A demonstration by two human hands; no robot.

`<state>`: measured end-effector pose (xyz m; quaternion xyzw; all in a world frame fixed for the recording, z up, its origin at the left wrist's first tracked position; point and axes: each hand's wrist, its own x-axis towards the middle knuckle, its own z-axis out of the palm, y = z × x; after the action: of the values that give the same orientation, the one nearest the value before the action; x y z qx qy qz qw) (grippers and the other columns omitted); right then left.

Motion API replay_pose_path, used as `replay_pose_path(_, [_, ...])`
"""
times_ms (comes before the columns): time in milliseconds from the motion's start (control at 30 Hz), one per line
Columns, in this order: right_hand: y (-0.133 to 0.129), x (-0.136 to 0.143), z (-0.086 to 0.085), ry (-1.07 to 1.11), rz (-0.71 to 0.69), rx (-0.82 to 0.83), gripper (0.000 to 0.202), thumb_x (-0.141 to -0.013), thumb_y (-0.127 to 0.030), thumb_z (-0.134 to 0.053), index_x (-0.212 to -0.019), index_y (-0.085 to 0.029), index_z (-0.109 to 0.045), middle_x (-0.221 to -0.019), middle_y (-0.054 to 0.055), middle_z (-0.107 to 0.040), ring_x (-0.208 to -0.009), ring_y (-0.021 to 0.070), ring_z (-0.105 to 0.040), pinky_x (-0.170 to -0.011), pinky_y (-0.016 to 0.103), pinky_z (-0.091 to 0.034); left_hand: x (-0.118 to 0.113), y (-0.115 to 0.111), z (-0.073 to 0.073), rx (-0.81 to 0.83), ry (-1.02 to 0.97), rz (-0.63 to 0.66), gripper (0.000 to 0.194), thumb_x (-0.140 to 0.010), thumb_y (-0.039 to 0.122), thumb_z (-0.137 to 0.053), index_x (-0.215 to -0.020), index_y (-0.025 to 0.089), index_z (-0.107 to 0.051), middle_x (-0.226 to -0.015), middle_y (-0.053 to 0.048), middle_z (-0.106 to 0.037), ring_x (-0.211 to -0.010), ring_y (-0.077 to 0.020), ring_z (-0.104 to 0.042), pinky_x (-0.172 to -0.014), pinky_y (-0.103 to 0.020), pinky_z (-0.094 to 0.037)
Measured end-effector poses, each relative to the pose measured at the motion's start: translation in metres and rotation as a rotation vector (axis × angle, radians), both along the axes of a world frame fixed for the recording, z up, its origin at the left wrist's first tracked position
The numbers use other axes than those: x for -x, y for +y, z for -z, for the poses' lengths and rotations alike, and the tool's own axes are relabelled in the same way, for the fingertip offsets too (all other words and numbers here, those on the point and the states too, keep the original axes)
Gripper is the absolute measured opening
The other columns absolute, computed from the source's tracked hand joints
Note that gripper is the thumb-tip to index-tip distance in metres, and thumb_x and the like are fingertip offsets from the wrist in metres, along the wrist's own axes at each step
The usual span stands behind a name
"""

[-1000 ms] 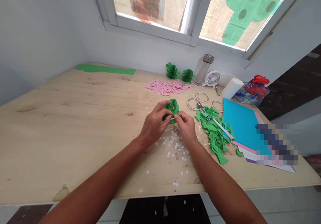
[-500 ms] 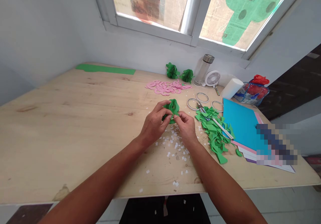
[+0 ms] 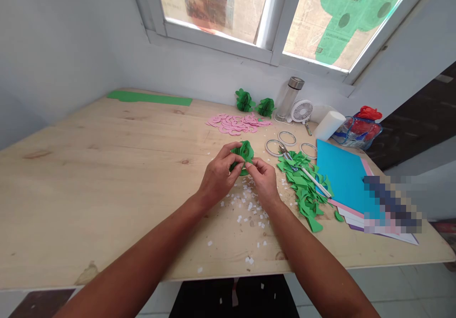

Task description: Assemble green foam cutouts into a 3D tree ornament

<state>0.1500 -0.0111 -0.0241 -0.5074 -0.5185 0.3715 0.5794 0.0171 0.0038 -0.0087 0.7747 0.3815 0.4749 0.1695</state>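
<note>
A layered green paper piece [image 3: 246,150] is held between both hands above the middle of the table. My left hand [image 3: 221,171] grips its left side with thumb and fingers. My right hand [image 3: 262,175] pinches its lower right edge, fingertips close to those of the left. Small white paper bits [image 3: 251,206] lie scattered on the table below the hands. Beyond the hands is a pile of pink paper cutouts [image 3: 235,124]. Two green folded paper pieces [image 3: 244,100] stand behind that pile.
To the right lie green scraps [image 3: 306,189], scissors [image 3: 285,152], a white pen [image 3: 316,183], tape rings [image 3: 287,138] and blue paper sheets [image 3: 342,175]. A glass bottle [image 3: 288,100], small fan [image 3: 302,111] and white roll [image 3: 329,125] stand behind. A green strip [image 3: 149,98] lies back left.
My right fingertips have shifted slightly left, closer to the left fingertips on the green paper. Everything else looks the same.
</note>
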Motion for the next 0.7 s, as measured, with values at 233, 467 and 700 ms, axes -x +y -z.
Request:
replay_pose_path(233, [0.0043, -0.0020, 0.0080, -0.051, 0.014, -0.030, 0.016, -0.073, -0.031, -0.059, -0.069, -0.018, -0.066, -0.077, 0.002, -0.064, -0.077, 0.0167, -0.057, -0.071, 0.028, -0.047, 0.0001, -0.0003, 0.0001, 0.003, 0.010, 0.007, 0.011, -0.084, 0.019, -0.048, -0.080, 0.019, -0.058, -0.122, -0.010, -0.056, -0.098, -0.0195, -0.062, -0.075, -0.032, -0.051])
replay_pose_path(467, [0.0049, -0.0033, 0.0096, -0.075, 0.023, -0.034, 0.018, -0.075, -0.033, -0.059, -0.071, -0.018, -0.067, -0.076, 0.002, -0.065, -0.075, 0.0171, -0.058, -0.069, 0.028, -0.047, 0.0014, 0.0029, 0.0006, 0.039, -0.049, 0.016, 0.010, -0.084, 0.019, -0.050, -0.079, 0.019, -0.059, -0.121, -0.009, -0.056, -0.109, -0.0208, -0.058, -0.082, -0.033, -0.051])
replay_pose_path(700, [0.0038, -0.0030, 0.0071, -0.070, 0.034, -0.017, 0.019, -0.075, -0.035, -0.058, -0.071, -0.018, -0.066, -0.076, 0.002, -0.066, -0.076, 0.0170, -0.059, -0.069, 0.027, -0.046, 0.0031, 0.0032, -0.0024, 0.099, -0.097, 0.023, 0.010, -0.083, 0.020, -0.053, -0.078, 0.019, -0.061, -0.121, -0.009, -0.057, -0.106, -0.0211, -0.059, -0.084, -0.034, -0.051])
